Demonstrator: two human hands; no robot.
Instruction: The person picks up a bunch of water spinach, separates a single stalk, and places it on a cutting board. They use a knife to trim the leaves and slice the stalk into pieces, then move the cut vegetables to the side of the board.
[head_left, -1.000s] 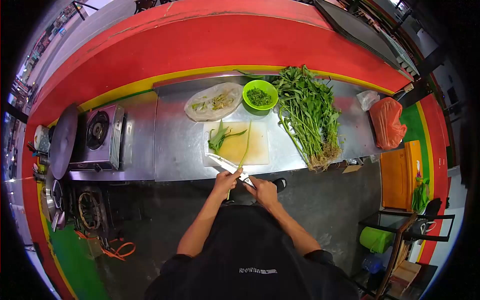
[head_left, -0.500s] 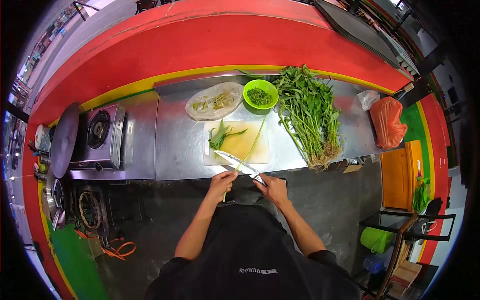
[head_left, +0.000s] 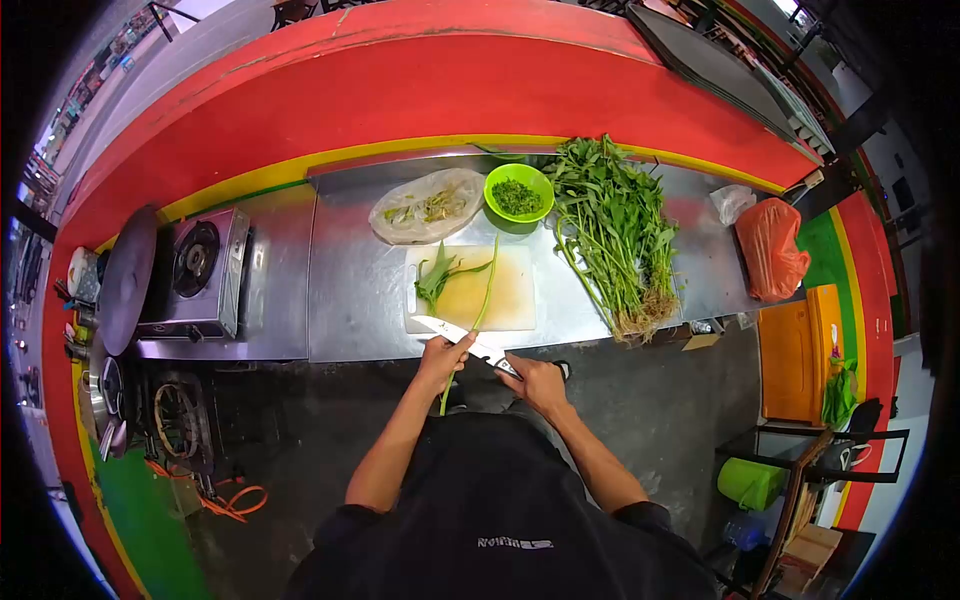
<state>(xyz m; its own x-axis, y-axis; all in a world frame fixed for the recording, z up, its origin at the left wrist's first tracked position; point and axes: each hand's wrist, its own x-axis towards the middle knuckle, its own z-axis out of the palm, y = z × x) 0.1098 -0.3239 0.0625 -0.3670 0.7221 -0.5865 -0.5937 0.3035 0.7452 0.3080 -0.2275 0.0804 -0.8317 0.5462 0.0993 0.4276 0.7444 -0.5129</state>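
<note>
My left hand (head_left: 441, 362) is closed around a long green vegetable stem (head_left: 489, 282), which reaches up over the cutting board and hangs below the fist. In my right hand (head_left: 537, 383) is the handle of a kitchen knife (head_left: 461, 336). Its pale blade points up and left, crossing the stem close to my left fingers. Beyond both hands lies the white cutting board (head_left: 515, 315), with cut green leaves (head_left: 436, 277) on its left half. Behind the board stands a lime-green bowl (head_left: 547, 183) of chopped greens, beside a clear plastic bag (head_left: 463, 213) with trimmings in it.
A big bunch of leafy greens (head_left: 618, 235) with roots lies on the steel counter (head_left: 352, 310), right of the board. Farther right sits an orange plastic bag (head_left: 772, 250). A gas stove (head_left: 198, 275) stands at the left. The red wall (head_left: 430, 95) runs along the back.
The stem has swung left to a more upright angle, with more of it below my left hand. The knife and my right hand have shifted slightly down and left.
</note>
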